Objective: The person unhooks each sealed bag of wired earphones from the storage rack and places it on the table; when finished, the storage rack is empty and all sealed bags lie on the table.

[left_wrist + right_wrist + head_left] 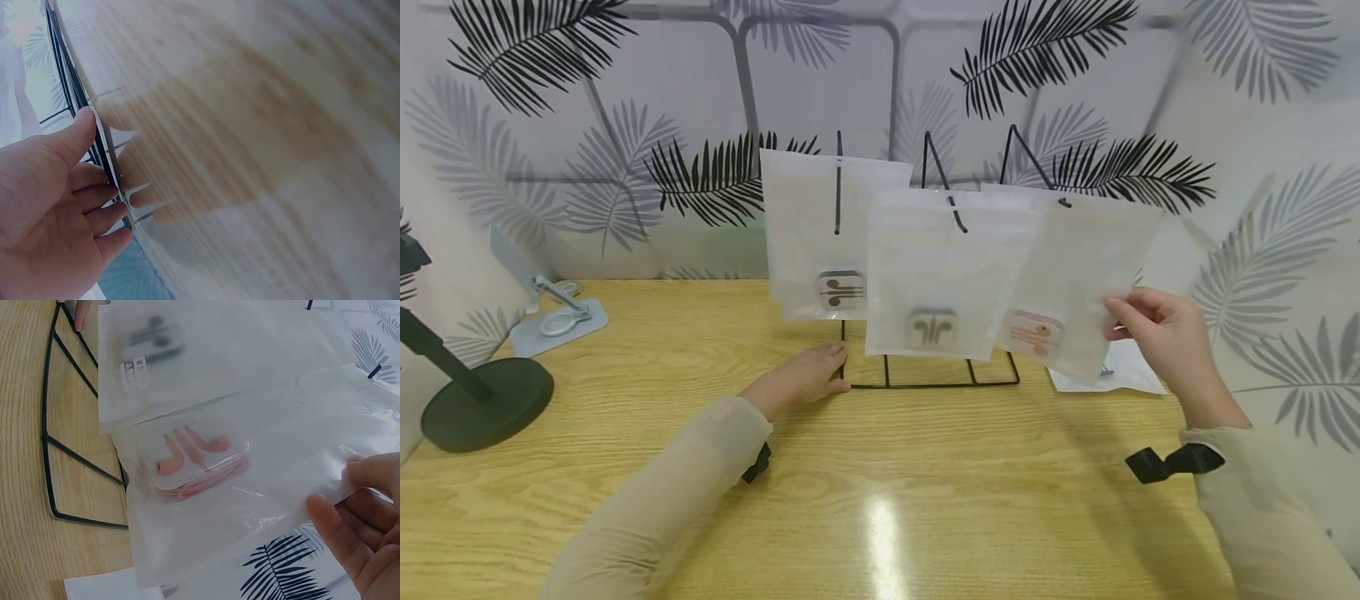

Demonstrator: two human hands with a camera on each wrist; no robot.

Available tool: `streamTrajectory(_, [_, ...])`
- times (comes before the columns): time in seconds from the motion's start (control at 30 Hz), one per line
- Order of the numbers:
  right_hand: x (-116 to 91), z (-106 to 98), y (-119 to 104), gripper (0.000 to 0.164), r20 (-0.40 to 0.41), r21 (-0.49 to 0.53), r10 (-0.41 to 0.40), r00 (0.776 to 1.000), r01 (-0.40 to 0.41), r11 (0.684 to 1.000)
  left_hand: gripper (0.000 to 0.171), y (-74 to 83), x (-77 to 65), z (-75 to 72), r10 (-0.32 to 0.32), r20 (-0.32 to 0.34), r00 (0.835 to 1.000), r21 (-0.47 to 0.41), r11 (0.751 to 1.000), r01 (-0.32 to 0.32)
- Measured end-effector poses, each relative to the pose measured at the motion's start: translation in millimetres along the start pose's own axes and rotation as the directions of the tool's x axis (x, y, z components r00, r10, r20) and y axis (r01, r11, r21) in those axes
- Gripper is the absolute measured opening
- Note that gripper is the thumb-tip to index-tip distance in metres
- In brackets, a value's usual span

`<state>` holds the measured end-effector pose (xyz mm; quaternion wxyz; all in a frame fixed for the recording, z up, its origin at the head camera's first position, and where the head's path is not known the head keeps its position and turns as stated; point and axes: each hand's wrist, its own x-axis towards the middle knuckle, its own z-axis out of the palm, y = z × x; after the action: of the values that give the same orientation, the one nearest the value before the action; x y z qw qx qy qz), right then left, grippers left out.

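Observation:
A black wire rack (925, 386) stands on the table with three frosted zip bags hanging from its hooks, each showing cased earphones inside. My left hand (805, 373) touches the rack's left base bar; in the left wrist view its fingertips (115, 240) rest along the bar. My right hand (1165, 333) pinches the side edge of the right-hand bag (1082, 267), whose top hangs on a hook. Pink earphones (194, 456) in a clear case show through this bag in the right wrist view. The middle bag (951, 258) and left bag (808, 233) hang beside it, holding dark-looking earphones.
Another white bag (1131, 371) lies on the table behind the right bag. A grey-blue folding stand (561, 325) is at the back left, with a dark round lamp-like base (490, 408) in front of it. Leaf-patterned cloth (685, 108) hangs behind the table.

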<state>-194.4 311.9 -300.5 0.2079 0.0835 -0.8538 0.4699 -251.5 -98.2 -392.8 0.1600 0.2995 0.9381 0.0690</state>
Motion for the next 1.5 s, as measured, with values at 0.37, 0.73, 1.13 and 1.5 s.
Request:
streamTrajectory(0.37, [-5,-5,-3,0.022,-0.018,-0.02,0.001,1.0,-0.002,1.0,0.064,-1.3,-0.3,-0.1,-0.004,-0.009,1.0,0.009,1.0,0.005])
streamTrajectory(0.73, [-12,-11,-9,0.019,-0.013,-0.021,-0.019,1.0,0.019,1.0,0.065,-3.7,-1.0,1.4,-0.002,-0.003,1.0,-0.002,1.0,0.002])
streamTrajectory(1.13, [-29,-29,0,0.015,-0.068,0.023,0.042,0.997,-0.041,0.999,0.064,-2.2,-2.8,1.1,0.006,-0.008,1.0,0.004,1.0,-0.006])
streamTrajectory(1.5, [-51,-50,11,0.012,-0.118,-0.011,0.061,0.991,-0.063,0.998,0.065,-2.6,1.7,2.5,-0.003,-0.006,1.0,-0.009,1.0,0.002])
